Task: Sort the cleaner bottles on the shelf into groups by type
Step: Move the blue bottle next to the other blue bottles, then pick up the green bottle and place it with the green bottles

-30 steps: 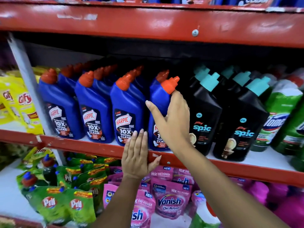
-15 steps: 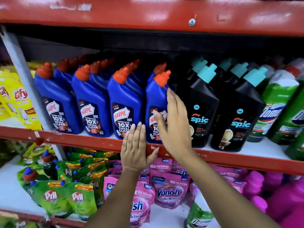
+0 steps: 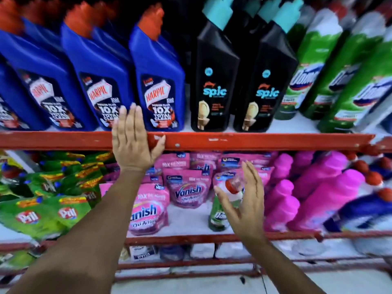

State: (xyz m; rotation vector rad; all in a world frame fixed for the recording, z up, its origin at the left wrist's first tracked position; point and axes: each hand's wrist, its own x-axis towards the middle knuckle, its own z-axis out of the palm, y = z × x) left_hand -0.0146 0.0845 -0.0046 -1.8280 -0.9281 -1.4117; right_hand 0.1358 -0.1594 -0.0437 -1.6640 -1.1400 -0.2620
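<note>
Two hands show. The left hand [image 3: 132,143] lies flat, fingers [image 3: 135,115] spread, on the red shelf edge [image 3: 254,141] below the Harpic bottles [image 3: 157,81]. The right hand [image 3: 244,200], fingers open, cups around a green Domex bottle [image 3: 218,215] on the lower shelf, apparently not yet gripping.

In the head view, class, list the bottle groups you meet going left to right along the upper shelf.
Blue Harpic bottles → black Spic bottles → green Domex bottles. Each brand stands in its own block along the red shelf edge.
</note>
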